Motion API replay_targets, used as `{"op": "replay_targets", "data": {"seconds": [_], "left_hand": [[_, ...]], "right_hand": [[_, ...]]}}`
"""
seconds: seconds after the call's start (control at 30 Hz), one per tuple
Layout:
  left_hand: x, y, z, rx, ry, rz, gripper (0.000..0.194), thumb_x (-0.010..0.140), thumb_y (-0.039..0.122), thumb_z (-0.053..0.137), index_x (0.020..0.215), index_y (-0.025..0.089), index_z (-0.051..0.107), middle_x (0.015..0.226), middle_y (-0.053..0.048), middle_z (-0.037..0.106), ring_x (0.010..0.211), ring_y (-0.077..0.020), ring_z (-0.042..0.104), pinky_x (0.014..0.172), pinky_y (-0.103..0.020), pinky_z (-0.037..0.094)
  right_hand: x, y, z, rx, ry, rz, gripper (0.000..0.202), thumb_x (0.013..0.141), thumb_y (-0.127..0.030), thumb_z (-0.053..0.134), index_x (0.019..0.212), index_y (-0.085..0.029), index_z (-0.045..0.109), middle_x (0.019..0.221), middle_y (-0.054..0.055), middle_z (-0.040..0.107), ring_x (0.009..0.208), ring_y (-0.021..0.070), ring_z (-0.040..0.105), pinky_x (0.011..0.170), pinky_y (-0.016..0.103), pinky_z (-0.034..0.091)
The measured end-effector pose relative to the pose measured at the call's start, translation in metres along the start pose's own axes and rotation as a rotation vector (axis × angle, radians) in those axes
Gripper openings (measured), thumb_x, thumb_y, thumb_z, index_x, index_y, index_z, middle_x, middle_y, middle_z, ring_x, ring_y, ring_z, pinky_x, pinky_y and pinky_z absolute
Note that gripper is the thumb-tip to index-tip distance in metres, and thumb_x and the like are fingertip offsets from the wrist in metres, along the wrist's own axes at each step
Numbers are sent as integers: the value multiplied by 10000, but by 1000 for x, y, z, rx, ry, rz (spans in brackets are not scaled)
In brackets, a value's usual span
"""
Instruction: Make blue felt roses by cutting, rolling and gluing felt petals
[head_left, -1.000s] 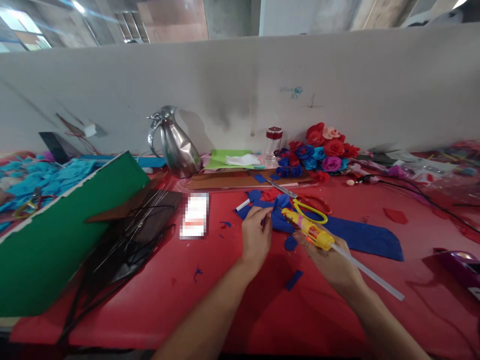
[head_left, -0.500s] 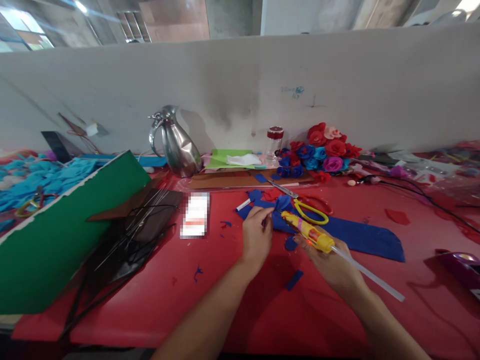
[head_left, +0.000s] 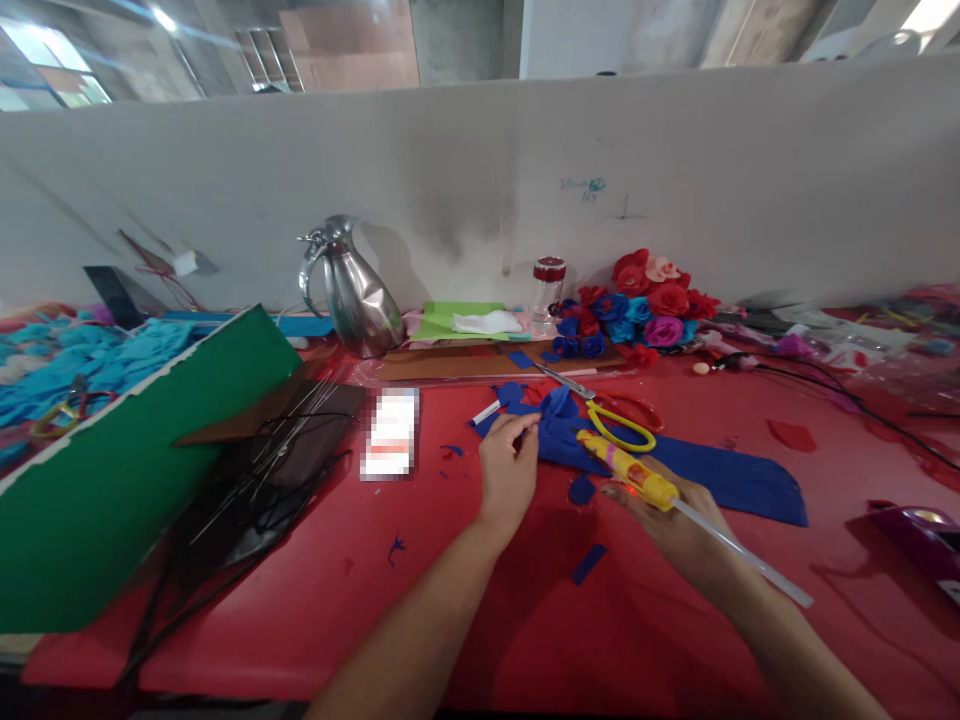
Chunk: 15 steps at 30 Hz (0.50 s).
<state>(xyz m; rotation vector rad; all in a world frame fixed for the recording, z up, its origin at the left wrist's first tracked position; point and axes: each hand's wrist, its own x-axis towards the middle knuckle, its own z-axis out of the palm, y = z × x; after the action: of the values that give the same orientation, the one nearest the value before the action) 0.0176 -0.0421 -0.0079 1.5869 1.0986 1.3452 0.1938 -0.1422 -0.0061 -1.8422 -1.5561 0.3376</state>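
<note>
My left hand (head_left: 508, 472) is closed in a pinch at the near side of a small blue flower (head_left: 558, 403), which looks made of folded blue material. The fingertips partly cover where they grip it. In my right hand (head_left: 686, 530) is a yellow glue gun (head_left: 628, 472), its nozzle pointing up and left, with a long clear glue stick (head_left: 742, 552) out of its back end. Under both lies a strip of dark blue material (head_left: 735, 478). A round blue piece (head_left: 580, 489) and a small blue rectangle (head_left: 589, 564) rest on the red table nearby.
Scissors with yellow and red handles (head_left: 621, 425) lie just beyond the glue gun. A bunch of paper roses (head_left: 664, 300), a lidded glass (head_left: 549, 295) and a steel jug (head_left: 356, 290) stand along the wall. At left is a green board (head_left: 150, 470); a phone (head_left: 390, 433) lies nearer.
The glue gun has drawn slightly right and down, so its nozzle is farther from the blue flower. My left hand has shifted slightly left, still at the flower.
</note>
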Motion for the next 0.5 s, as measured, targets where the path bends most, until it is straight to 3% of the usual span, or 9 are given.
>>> {"op": "replay_targets", "data": {"seconds": [0.1,0.23,0.37,0.43,0.5], "left_hand": [[2,-2,2,-183,21,-167,174,804,161,593,880,179,748,895,-50,735,838,-161,646,803,-300,504],[5,0,3,-474,18,-420,150,739,193,668,873,160,726,725,5,666,635,-89,546,649,-230,439],[6,6,3,-697,9,-514,200,657,237,733,829,150,680,615,53,549,519,-48,406,533,-208,327],[6,7,2,-748,8,-507,215,642,246,740,819,153,660,635,48,546,531,-48,405,535,-209,316],[6,8,2,-753,-2,-488,213,657,253,729,828,157,646,660,43,544,548,-50,409,545,-214,317]], "right_hand": [[9,24,-31,-173,-23,9,195,807,-482,604,769,-293,573,665,41,673,557,221,630,498,302,414],[29,79,-68,-338,14,45,218,705,-429,703,787,-267,582,796,124,676,632,264,643,549,366,424],[49,128,-91,-346,83,66,188,615,-339,728,692,-278,568,736,141,642,676,306,631,615,428,471],[54,129,-93,-376,153,64,185,539,-291,711,655,-276,567,754,152,654,733,355,636,671,489,487],[53,106,-83,-379,197,53,121,549,-301,657,642,-268,586,786,157,677,804,391,639,747,555,476]]}}
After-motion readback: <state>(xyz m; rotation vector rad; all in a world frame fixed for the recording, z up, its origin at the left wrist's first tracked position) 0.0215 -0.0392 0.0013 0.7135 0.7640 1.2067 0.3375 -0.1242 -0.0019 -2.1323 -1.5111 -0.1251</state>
